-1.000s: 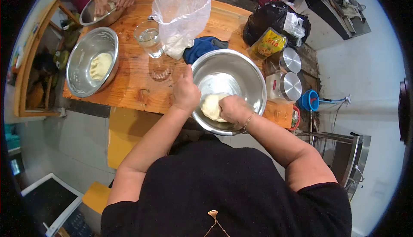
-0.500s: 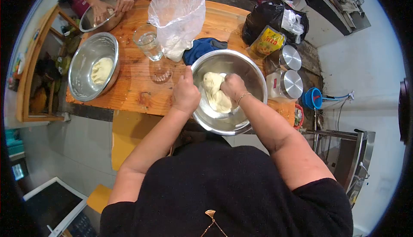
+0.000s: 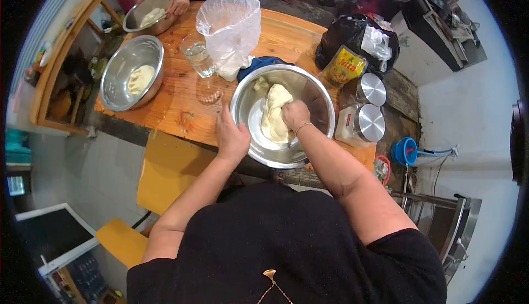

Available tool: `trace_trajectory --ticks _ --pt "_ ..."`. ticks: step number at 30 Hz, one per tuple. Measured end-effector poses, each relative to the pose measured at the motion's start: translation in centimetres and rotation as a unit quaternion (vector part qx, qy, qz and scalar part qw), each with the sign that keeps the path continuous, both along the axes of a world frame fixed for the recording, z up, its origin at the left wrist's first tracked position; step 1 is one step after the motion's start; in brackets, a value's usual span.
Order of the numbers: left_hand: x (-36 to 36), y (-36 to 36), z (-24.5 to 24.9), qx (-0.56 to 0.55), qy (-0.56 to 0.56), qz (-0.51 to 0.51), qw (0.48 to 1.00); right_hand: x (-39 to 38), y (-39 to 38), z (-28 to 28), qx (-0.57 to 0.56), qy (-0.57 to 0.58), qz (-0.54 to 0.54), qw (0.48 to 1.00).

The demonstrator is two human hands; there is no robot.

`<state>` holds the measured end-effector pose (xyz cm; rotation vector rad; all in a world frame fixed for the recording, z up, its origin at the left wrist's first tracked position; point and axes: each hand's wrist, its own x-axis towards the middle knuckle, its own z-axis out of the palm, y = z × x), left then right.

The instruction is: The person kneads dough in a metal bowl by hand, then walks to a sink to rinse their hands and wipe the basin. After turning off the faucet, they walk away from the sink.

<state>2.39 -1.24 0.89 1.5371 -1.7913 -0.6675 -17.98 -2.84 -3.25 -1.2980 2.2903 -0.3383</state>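
The fingers (image 3: 225,115) of the left hand (image 3: 231,136) are laid loose against the side of the big steel bowl (image 3: 317,100), and the dough (image 3: 271,117) inside is squeezed by the curled right hand (image 3: 295,115).
At the left end of the wooden table (image 3: 182,108) a second bowl (image 3: 117,81) with a small lump is seen, then a glass (image 3: 197,55) and a clear bag (image 3: 231,23) by the far edge. The big steel bowl is set at the near edge, with two lidded jars (image 3: 370,122) just beside it at the right end. Kneading is judged to be under way, as the dough is stretched long up the far wall. For the next push, the dough needs to be folded back and the bowl held firm.
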Motion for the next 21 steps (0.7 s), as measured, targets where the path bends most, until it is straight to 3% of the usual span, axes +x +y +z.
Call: trace_trajectory --ticks 4,6,8,10,11,12,14,16,18,19,20,21 --pt "-1.0 -0.3 -0.7 0.017 -0.019 0.040 0.999 -0.8 -0.3 -0.1 0.033 0.010 0.094 0.995" --pt "-0.8 -0.6 -0.5 0.024 -0.010 0.060 0.998 -1.1 0.4 1.7 0.117 -0.083 0.213 0.966" --pt "-0.6 -1.1 0.8 0.035 -0.041 0.051 0.997 -1.3 0.8 3.6 0.114 -0.078 0.267 0.954" --pt "-0.5 -1.0 1.2 0.064 -0.041 0.075 0.994 -1.3 1.6 6.1 0.114 -0.080 0.353 0.925" --pt "-0.3 -1.3 0.4 0.048 -0.035 0.055 0.997 -1.8 1.4 8.0 0.080 -0.069 0.492 0.864" --pt "-0.2 -1.8 -0.1 0.027 -0.028 0.031 0.999 -1.6 1.0 9.8 0.079 -0.069 0.495 0.863" --pt "-0.3 -2.3 -0.4 0.018 -0.031 0.031 0.999 -1.5 0.0 12.2 0.081 -0.027 0.351 0.933" --pt "-0.3 -2.4 -0.2 0.018 -0.038 0.031 0.999 -2.1 -1.8 9.5 0.052 -0.007 0.325 0.944" --pt "-0.4 -2.6 0.4 0.050 -0.021 0.010 0.998 -1.8 -3.2 8.4 0.167 -0.071 0.207 0.961" --pt "-0.4 -2.9 0.4 0.047 -0.022 0.016 0.999 -2.5 -4.0 3.8 0.126 -0.170 0.159 0.964" --pt "-0.3 -3.0 0.1 0.036 -0.020 0.008 0.999 -1.8 -4.3 3.4 0.125 -0.170 0.165 0.963" --pt "-0.3 -3.0 -0.1 0.028 -0.017 -0.002 0.999 -0.7 -4.0 2.9 0.024 -0.101 0.137 0.985"
